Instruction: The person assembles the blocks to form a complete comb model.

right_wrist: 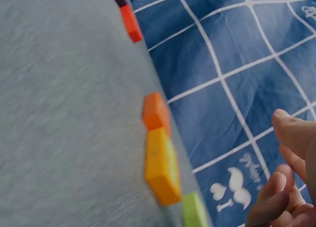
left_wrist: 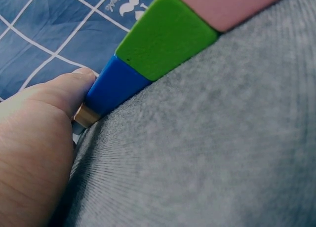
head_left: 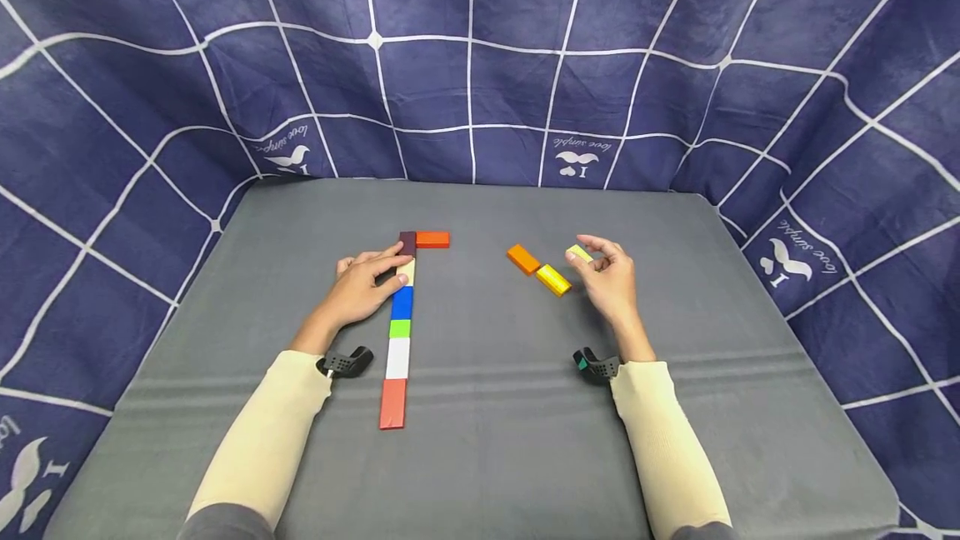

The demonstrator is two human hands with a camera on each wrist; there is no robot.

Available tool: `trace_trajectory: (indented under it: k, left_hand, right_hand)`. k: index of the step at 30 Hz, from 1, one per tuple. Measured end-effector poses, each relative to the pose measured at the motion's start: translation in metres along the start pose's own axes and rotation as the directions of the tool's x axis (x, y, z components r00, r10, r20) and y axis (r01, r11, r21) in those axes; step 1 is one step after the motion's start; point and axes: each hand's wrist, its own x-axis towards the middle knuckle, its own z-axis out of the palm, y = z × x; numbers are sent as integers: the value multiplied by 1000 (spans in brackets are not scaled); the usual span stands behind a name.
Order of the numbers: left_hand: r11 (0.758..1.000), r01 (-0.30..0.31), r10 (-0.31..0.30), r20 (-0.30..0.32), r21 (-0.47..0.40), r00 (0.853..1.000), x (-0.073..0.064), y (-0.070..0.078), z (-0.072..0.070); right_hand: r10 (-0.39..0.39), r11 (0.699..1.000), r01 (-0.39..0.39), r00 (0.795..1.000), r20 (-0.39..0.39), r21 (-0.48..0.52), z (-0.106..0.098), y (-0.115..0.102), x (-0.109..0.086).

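"Head view?"
"Left hand (head_left: pixel 366 285), fingers extended, touches the cream block (head_left: pixel 407 271) between the purple block (head_left: pixel 407 242) and blue block (head_left: pixel 402 303), at left. Right hand (head_left: pixel 611 277), thumb and fingers apart, is at the lime block (head_left: pixel 579 252), right."
"Left wrist?"
"The left hand lies beside the blue block (fingertips hidden)."
"Right wrist?"
"Fingers spread, holding nothing; lime block on the desk (right_wrist: pixel 74 113), next to the yellow block (right_wrist: pixel 163 168)."

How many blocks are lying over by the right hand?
3: an orange block, furthest left; a yellow block in the middle; a light green block partly behind the right hand. The hand may hide more.
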Motion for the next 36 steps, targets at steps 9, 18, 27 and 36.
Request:
trace_trajectory:
  k: [9, 18, 27, 36]
  left_hand:
    - [1000, -7, 7, -4, -4, 1000, 2, 0, 0]
    - [1000, 4, -4, 6, 0, 1000, 1, 2, 3]
    - [1000, 6, -6, -2, 9, 1000, 2, 4, 4]
    - [1000, 6, -6, -6, 14, 1000, 1, 5, 4]
  right_hand:
    - [86, 993, -90, 995, 51, 75, 5, 18, -7]
    - [153, 988, -153, 979, 132, -8, 8, 26, -14]
    - [198, 980, -196, 964, 175, -31, 9, 31, -17]
    - [213, 976, -197, 950, 228, -88, 10, 34, -15]
